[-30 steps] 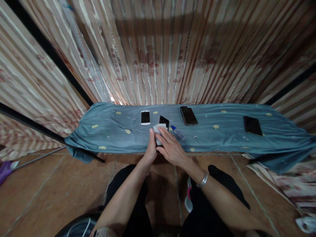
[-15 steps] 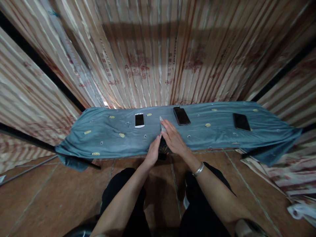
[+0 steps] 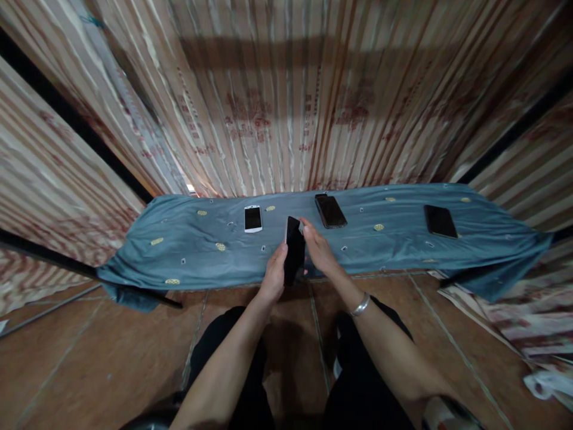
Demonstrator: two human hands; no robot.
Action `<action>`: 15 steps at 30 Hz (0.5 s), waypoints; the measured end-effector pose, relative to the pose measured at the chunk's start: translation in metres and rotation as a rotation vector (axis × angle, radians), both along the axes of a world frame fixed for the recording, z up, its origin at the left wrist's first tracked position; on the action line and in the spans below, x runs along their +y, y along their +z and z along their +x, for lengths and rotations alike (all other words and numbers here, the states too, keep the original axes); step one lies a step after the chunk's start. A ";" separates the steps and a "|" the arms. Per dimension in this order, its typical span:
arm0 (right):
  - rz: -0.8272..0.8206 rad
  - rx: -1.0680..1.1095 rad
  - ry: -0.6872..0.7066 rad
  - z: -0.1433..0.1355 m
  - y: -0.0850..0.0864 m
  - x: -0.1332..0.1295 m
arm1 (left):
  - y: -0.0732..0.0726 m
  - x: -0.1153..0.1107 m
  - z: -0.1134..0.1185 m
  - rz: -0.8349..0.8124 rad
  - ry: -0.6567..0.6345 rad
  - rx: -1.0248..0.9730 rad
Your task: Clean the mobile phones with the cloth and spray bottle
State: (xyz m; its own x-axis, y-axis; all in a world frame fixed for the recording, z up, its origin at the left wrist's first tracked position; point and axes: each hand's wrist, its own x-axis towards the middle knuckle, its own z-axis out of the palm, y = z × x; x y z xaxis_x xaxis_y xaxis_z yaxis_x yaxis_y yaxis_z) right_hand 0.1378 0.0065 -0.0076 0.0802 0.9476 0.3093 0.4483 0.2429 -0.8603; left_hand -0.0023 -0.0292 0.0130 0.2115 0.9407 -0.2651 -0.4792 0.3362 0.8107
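Note:
My left hand (image 3: 274,272) is closed around the left edge of a black smartphone (image 3: 293,254), thumb along its side. The phone is held over the front edge of the cloth-covered surface, its dark screen facing up towards me. At the phone's upper right edge is my right hand (image 3: 317,245), fingers bent together on a small pale grey piece (image 3: 301,227) that looks like cloth; most of it is hidden. Beyond the hands lie a white phone (image 3: 253,219) on the left and a dark phone (image 3: 331,211) on the right.
A blue-grey patterned cloth (image 3: 147,257) covers the long narrow surface. Farther right on it lies a dark tablet-like device (image 3: 440,221). Striped curtains (image 3: 277,107) hang behind, and black poles (image 3: 514,128) rise at the sides. Below is a brown tiled floor (image 3: 111,358).
The phone has turned from nearly edge-on to showing its screen. My right hand has moved from across its top to its right edge. The devices on the cloth have stayed put.

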 end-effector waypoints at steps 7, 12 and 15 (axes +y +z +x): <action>-0.067 0.107 0.040 -0.013 -0.006 0.002 | 0.004 0.014 0.001 -0.132 0.051 -0.220; -0.061 0.104 0.086 -0.025 -0.006 -0.002 | 0.009 0.019 -0.003 -0.127 0.139 -0.242; -0.070 0.111 0.112 -0.030 -0.005 -0.006 | 0.008 0.021 -0.010 -0.129 0.174 -0.234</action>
